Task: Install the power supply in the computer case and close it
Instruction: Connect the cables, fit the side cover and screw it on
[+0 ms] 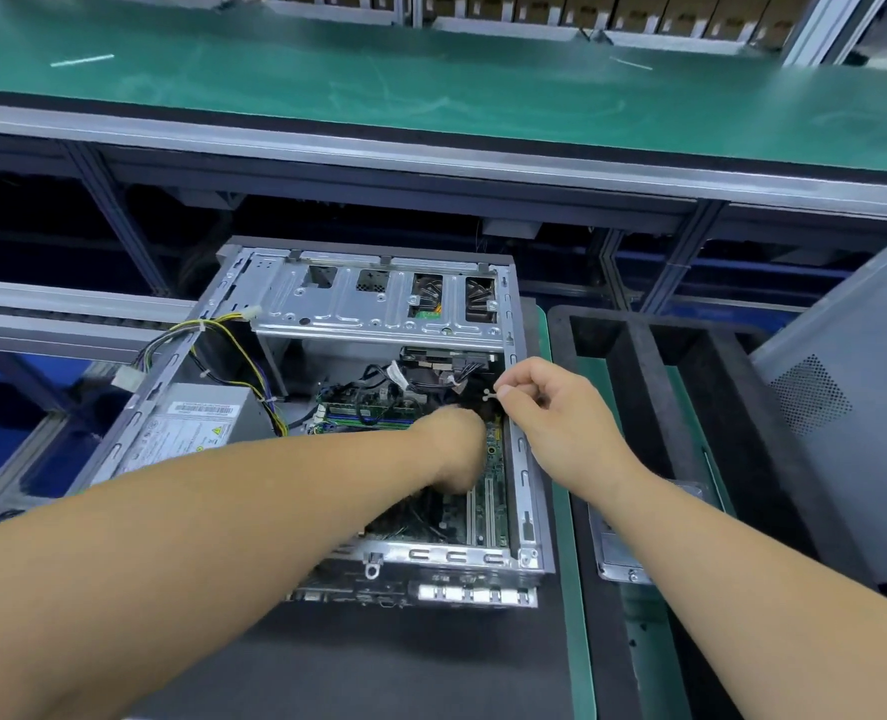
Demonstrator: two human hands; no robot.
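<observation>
Inside the open computer case (327,407), which lies on its side on the dark mat of the table (405,662), the power supply (187,428) sits in the case's left part, its labelled face up and its yellow and black cables (233,345) looping up over the case's left edge. The left hand (452,449) reaches deep into the case over the green motherboard (488,491), just right of the power supply; its fingers are turned down and hidden, so whether they grip anything cannot be told. The right hand (550,407) hovers at the case's right rim, thumb and forefinger pinched on a small white clip (488,393), the other fingers loosely curled. The silver drive cage (379,298) spans the far end of the case. Right of the case stands a black foam tray (639,366), and beyond that leans a grey side panel (857,407) with a perforated vent. Behind the case runs a green conveyor (431,70).
</observation>
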